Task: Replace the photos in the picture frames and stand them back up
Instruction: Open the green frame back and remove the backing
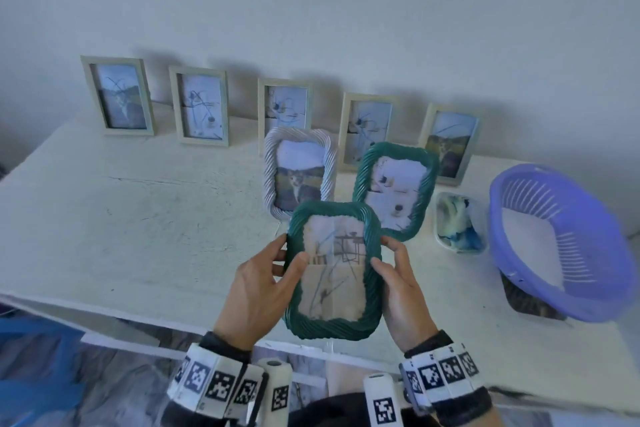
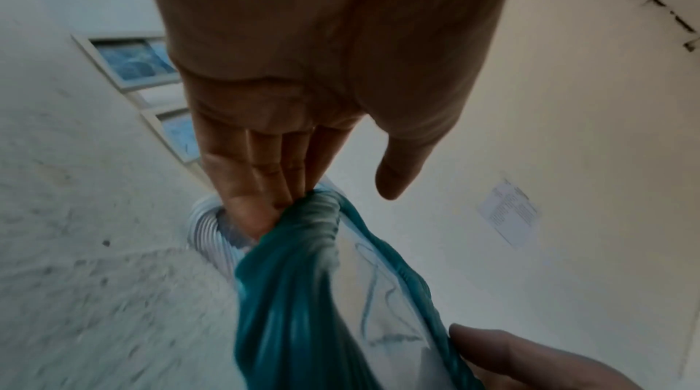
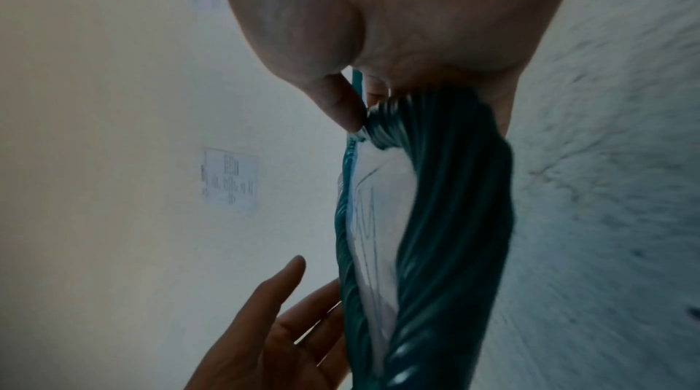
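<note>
A green twisted-rim frame [image 1: 334, 270] is held above the near edge of the desk [image 1: 138, 218], face up toward the head camera, with a pale sketch-like photo [image 1: 334, 274] seen in its opening. The left hand [image 1: 258, 291] is set on the frame's left side: thumb laid over the front rim, fingers behind; in the left wrist view the fingers [image 2: 257, 181] lie nearly straight against the rim, thumb apart from it. The right hand [image 1: 403, 291] is closed on the right side, thumb on the front rim, fingers behind; in the right wrist view the rim is pinched by the thumb [image 3: 337, 103]. Left grip loose and supporting, right grip holding the frame. Just beyond, a second green frame [image 1: 394, 191] with a white-dog photo is stood upright, and a white twisted frame [image 1: 299, 172] with an animal photo is stood to its left. Along the far edge, against the wall, five plain pale frames [image 1: 117, 95] are stood in a row. Toward the right edge a small clear container [image 1: 460, 224] with blue-and-white contents is noted, and beside it a purple slotted basket [image 1: 561, 239], tilted.
</note>
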Demonstrator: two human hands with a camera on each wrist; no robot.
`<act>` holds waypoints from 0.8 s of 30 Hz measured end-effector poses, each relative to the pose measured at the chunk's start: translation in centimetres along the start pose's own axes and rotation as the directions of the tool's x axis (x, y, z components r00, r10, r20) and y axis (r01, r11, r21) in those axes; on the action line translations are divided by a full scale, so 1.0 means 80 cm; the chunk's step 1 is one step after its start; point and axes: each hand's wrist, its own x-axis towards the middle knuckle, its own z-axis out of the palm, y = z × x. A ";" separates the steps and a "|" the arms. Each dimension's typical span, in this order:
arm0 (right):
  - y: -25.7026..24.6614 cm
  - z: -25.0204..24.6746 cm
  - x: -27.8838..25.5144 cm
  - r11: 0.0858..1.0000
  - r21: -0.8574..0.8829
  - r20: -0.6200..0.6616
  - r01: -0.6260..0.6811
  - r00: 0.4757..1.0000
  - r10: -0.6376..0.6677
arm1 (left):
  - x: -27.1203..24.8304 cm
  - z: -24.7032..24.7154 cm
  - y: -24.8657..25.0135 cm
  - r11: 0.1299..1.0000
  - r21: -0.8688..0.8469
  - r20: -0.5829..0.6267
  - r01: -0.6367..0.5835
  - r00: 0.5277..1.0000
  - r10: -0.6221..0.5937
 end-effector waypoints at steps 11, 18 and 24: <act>0.018 -0.020 -0.060 0.996 -0.001 -0.089 0.086 0.992 -0.085 | -0.033 0.061 0.005 0.991 0.050 0.241 0.120 0.962 -0.129; 0.011 -0.005 -0.079 0.999 0.022 0.015 0.043 0.999 -0.043 | -0.044 0.091 0.011 0.902 -0.399 0.277 0.166 0.959 -0.055; 0.018 -0.012 -0.072 0.982 -0.187 -0.175 0.036 0.982 -0.069 | -0.047 0.082 0.000 0.702 -0.660 0.356 0.268 0.934 -0.021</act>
